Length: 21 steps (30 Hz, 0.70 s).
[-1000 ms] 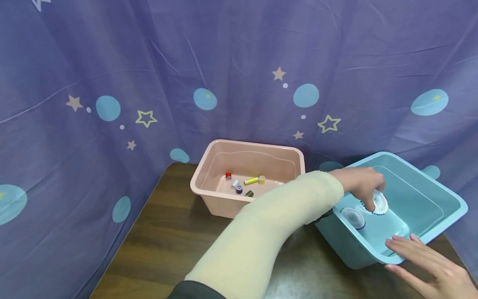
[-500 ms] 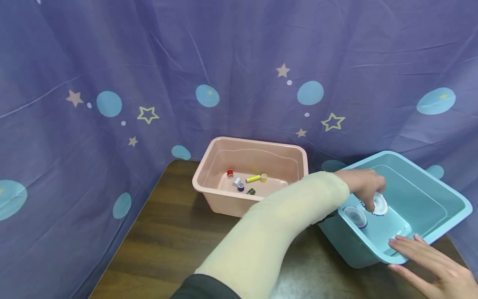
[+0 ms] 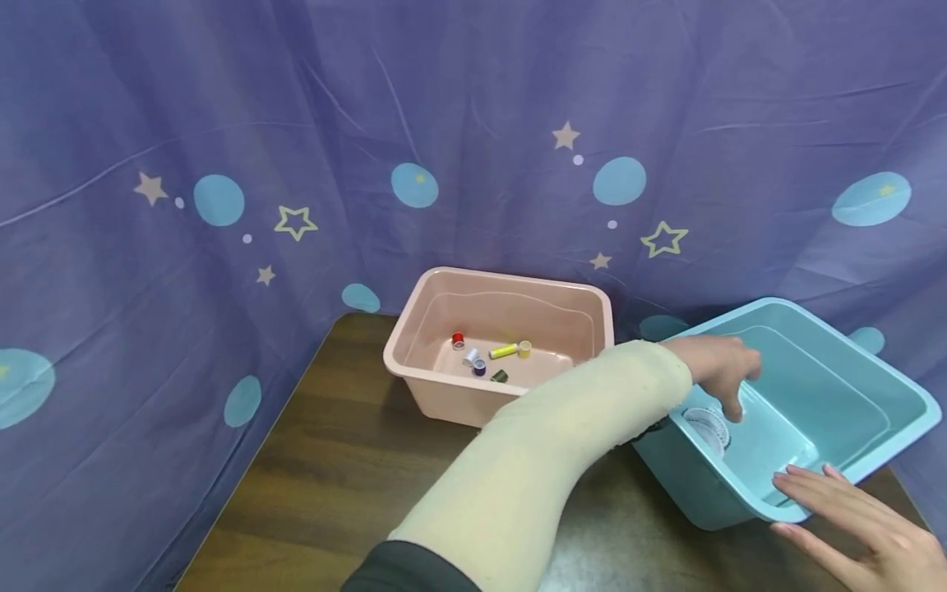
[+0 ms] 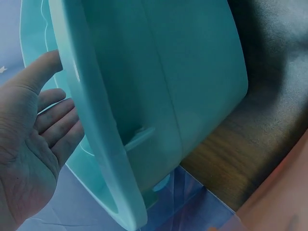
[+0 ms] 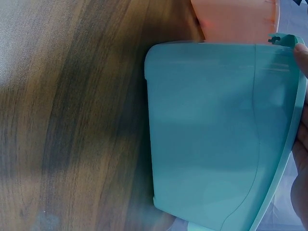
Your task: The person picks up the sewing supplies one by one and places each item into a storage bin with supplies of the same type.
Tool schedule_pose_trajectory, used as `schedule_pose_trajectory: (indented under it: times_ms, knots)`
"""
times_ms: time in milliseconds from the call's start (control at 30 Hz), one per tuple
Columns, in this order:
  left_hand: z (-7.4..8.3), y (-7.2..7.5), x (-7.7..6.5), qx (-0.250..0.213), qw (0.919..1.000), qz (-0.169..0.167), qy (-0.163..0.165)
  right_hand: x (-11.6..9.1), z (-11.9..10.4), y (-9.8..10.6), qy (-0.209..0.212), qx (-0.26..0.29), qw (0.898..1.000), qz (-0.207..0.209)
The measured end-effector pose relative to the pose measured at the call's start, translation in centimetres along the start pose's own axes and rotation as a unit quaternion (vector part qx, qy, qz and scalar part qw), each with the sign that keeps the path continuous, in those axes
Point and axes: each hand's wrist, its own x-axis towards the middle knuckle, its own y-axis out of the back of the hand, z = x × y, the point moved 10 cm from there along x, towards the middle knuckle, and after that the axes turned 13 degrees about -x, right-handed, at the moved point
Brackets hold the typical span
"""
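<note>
My left hand [image 3: 718, 366] reaches across into the blue tub [image 3: 821, 370], its fingers pointing down. In the left wrist view that hand [image 4: 31, 125] has its palm showing and loosely bent fingers with nothing seen between them; the tub rim [image 4: 79, 82] hides some fingertips. Below and left of it, white round discs with beaded edges [image 3: 708, 432], like pin wheels, lie overlapping against the tub's near wall. My right hand [image 3: 861, 526] rests on the near right rim with straight, spread fingers; only part of this hand [image 5: 301, 139] shows in the right wrist view.
A pink tub [image 3: 444, 395] stands to the left on the wooden table [image 3: 311, 485]. Inside it lie small thread spools: red [image 3: 458, 339], white [image 3: 471, 357], dark blue [image 3: 479, 367], yellow [image 3: 524, 349], green [image 3: 499, 376], and a yellow tube [image 3: 504, 351]. A purple curtain [image 3: 481, 107] hangs behind.
The white disc that my left hand held is out of its fingers and now lies lower left, overlapping the other disc. My right hand stays on the rim; the view has shifted slightly.
</note>
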Motion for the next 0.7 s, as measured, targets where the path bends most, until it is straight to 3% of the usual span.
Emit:
schedule_pose_trajectory:
  times_ms: [167, 433, 700]
  knots:
    - [-0.1, 0.0, -0.3, 0.004, 0.9999, 0.011, -0.009, 0.2, -0.1, 0.0, 0.001, 0.014, 1.000, -0.004]
    - [-0.4, 0.6, -2.1, -0.003, 0.9999, 0.007, -0.007, 0.0, 0.0, -0.4, 0.050, 0.044, 0.998, 0.009]
    - [-0.8, 1.2, -4.2, 0.007, 0.9995, -0.003, -0.031, 0.0, 0.1, -0.6, 0.034, 0.026, 0.999, -0.014]
